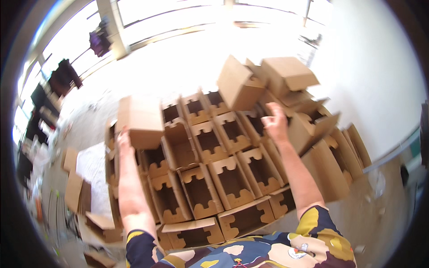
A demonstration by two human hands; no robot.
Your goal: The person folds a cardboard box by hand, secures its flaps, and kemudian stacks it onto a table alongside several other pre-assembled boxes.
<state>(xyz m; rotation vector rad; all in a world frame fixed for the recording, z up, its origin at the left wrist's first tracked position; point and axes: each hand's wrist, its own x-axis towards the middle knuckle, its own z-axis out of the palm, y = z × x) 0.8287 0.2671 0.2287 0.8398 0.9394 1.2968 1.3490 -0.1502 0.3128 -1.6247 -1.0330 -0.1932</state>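
Note:
My left hand (pixel 124 139) is at the left side of a brown cardboard box (pixel 142 118), its fingers against the edge, and the box rests tilted on top of the rows. My right hand (pixel 276 121) is raised with fingers apart and nothing in it, close to a tilted box (pixel 239 85) and above the right-hand rows. Below both arms stand several open cardboard boxes (pixel 228 181) packed side by side, with notched inner flaps and dark insides. One open box (pixel 180 145) in the middle shows a plain inside without the notched flaps.
At the far right a closed-looking box (pixel 286 73) and an open-flapped box (pixel 313 127) are piled on the rows. A white wall (pixel 380 80) rises at the right. Loose cardboard (pixel 77 192) and a white sheet (pixel 94 172) lie at the left. Dark garments (pixel 65 78) hang by the windows.

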